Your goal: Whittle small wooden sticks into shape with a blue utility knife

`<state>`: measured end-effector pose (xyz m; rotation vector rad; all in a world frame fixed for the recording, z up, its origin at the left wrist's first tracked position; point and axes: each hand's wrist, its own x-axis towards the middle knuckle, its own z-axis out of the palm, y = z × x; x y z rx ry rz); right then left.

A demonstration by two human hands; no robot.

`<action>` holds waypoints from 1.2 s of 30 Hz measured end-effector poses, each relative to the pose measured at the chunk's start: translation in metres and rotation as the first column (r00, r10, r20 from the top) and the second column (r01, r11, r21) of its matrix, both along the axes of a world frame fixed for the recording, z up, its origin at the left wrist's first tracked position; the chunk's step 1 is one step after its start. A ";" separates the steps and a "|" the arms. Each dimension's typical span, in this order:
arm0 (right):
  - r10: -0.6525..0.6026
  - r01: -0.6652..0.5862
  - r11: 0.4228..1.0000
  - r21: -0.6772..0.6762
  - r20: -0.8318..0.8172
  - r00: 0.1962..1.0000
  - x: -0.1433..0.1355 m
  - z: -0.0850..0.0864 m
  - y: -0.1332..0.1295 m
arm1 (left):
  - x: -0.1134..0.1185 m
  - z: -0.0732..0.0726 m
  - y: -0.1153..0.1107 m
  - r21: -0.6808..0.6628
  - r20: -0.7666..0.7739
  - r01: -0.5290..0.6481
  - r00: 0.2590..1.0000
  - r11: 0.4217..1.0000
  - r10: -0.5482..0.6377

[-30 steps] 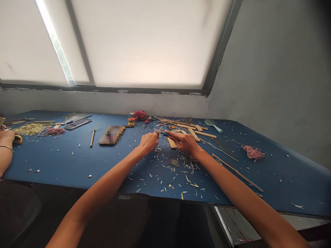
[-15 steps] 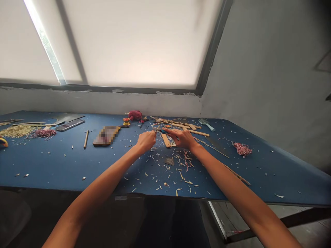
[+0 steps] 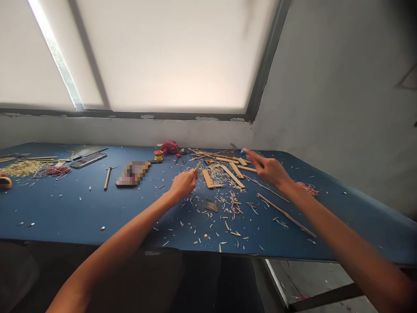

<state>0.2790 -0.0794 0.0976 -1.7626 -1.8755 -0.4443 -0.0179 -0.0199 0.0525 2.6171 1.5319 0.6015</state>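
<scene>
The left hand [image 3: 183,185] is holding a short stick [image 3: 197,165] above the middle of the desk [image 3: 130,213]. Its fingers are curling inward and pinching the stick, which is projecting upward from the grip at a tilt. The right hand [image 3: 273,171] is holding a knife [image 3: 243,152] above the far right portion of the desk, well apart from the left hand. Its fingers are closing on the blue handle; motion blur is hiding their exact placement. The blade is pointing away from the person and to the left, clear of the stick.

Between the hands, a wooden strip [image 3: 207,178] is lying just beside the left hand, and a longer slat [image 3: 232,176] is lying to the right of that strip. Shavings [image 3: 217,174] are covering the surface around both pieces. Nearer the person, a grey plate [image 3: 211,205] is lying flat, with a red-and-white string [image 3: 233,202] beside it. A thin rod [image 3: 286,215] is lying diagonally to the right, and a yarn bundle [image 3: 308,188] is showing partly behind the right forearm.

To the left of the left hand, a pixelated slab [image 3: 132,174] and a small hammer [image 3: 107,178] are lying side by side, apart. A phone [image 3: 88,160] is resting farther left.
</scene>
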 end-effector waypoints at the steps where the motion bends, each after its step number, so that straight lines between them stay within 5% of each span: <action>1: 0.073 -0.072 0.997 -0.018 0.042 0.996 -0.017 -0.004 -0.002 | 0.000 -0.001 -0.001 -0.012 -0.009 -0.009 1.000 1.000 0.009; 6: 0.268 -0.265 0.963 -0.047 0.276 0.923 -0.093 -0.021 0.003 | -0.006 -0.003 -0.001 -0.011 -0.076 -0.089 0.993 0.996 0.088; 11: 0.292 -0.288 0.956 -0.055 0.254 0.922 -0.121 -0.038 0.014 | -0.010 0.001 0.001 0.024 -0.139 -0.162 0.977 0.987 0.164; 18: 0.380 -0.379 0.925 -0.036 0.029 0.924 -0.134 -0.050 0.014 | -0.013 0.005 -0.001 0.119 -0.180 -0.149 0.969 0.982 0.169; 24: 0.361 -0.361 0.932 -0.015 0.089 0.928 -0.123 -0.051 0.021 | -0.014 0.008 -0.004 0.187 -0.206 -0.125 0.965 0.974 0.163; 32: 0.276 -0.286 0.958 -0.005 0.283 0.919 -0.110 -0.047 0.047 | -0.012 0.013 0.000 0.246 -0.205 -0.118 0.964 0.962 0.171; 36: 0.055 -0.054 0.998 -0.035 0.034 0.998 -0.087 -0.036 0.062 | -0.021 0.013 -0.010 0.291 -0.199 -0.106 0.965 0.951 0.169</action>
